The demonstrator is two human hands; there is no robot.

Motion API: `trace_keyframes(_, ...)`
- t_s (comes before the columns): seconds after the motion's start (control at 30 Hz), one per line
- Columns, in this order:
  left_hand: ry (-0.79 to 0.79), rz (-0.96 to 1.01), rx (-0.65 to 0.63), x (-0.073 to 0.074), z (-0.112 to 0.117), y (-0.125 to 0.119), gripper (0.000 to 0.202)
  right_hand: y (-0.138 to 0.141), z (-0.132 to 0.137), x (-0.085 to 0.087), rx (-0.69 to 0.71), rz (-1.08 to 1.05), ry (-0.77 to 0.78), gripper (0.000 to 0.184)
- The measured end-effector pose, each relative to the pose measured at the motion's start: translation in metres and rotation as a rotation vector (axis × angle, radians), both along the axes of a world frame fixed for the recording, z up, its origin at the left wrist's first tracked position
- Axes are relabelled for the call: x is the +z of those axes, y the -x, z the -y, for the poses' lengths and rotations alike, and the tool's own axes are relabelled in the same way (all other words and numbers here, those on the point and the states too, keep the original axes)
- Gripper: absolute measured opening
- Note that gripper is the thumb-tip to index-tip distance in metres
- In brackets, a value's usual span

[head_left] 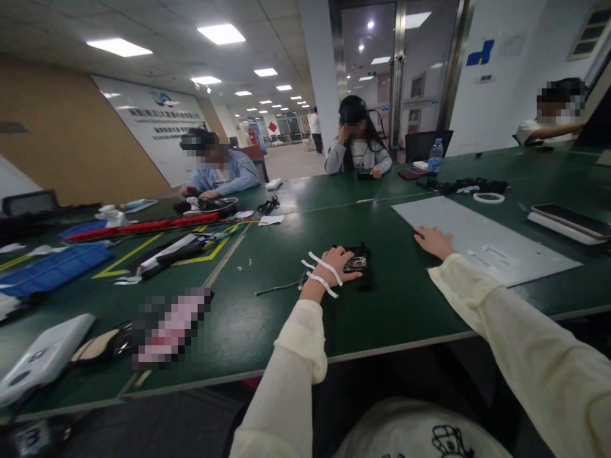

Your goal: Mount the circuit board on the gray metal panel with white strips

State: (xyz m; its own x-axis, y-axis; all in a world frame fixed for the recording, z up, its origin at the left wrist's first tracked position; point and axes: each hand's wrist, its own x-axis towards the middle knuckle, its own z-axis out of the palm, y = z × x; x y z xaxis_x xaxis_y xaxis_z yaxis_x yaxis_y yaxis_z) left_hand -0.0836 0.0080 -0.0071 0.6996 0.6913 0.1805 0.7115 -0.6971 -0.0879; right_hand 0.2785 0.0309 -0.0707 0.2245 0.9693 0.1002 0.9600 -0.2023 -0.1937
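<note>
My left hand, with white strips of tape across its back, lies over the left side of a small black device with an exposed circuit board. Its fingers and thumb are around the near part of the device, which rests on the green table. A thin grey cable runs left from beneath that hand. Farther right, my right hand is at the left edge of a pale grey panel. Its fingers are drawn together, with a small dark spot at the fingertips too small to name.
A phone on a white box, a tape roll and a water bottle stand right. Blue trays, a white device and black parts lie left. Two people sit across the green table; another sits far right.
</note>
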Motion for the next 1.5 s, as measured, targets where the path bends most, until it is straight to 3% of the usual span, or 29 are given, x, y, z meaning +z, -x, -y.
trace_keyframes(0.27, 0.006, 0.013, -0.025, -0.001, -0.008, -0.002, 0.061, 0.031, 0.011, 0.006, 0.129, -0.044, -0.011, 0.053)
trace_keyframes(0.5, -0.116, 0.156, 0.007, 0.029, 0.001, 0.004, 0.06, 0.068, 0.026, 0.016, 0.319, -0.064, -0.017, 0.052)
trace_keyframes(0.83, -0.183, 0.268, 0.042, 0.058, -0.001, -0.004, 0.059, 0.125, 0.074, 0.04, 0.77, -0.112, -0.064, 0.052)
trace_keyframes(1.2, -0.206, 0.248, 0.027, 0.08, 0.003, -0.033, 0.058, 0.138, 0.105, 0.058, 1.113, -0.207, -0.015, 0.053)
trace_keyframes(1.33, -0.212, 0.226, 0.027, 0.077, 0.003, -0.042, 0.058, 0.14, 0.11, 0.059, 1.212, -0.217, -0.016, 0.051)
trace_keyframes(1.5, -0.17, 0.187, 0.046, 0.058, 0.0, -0.049, 0.056, 0.142, 0.113, 0.057, 1.269, -0.186, -0.081, 0.048)
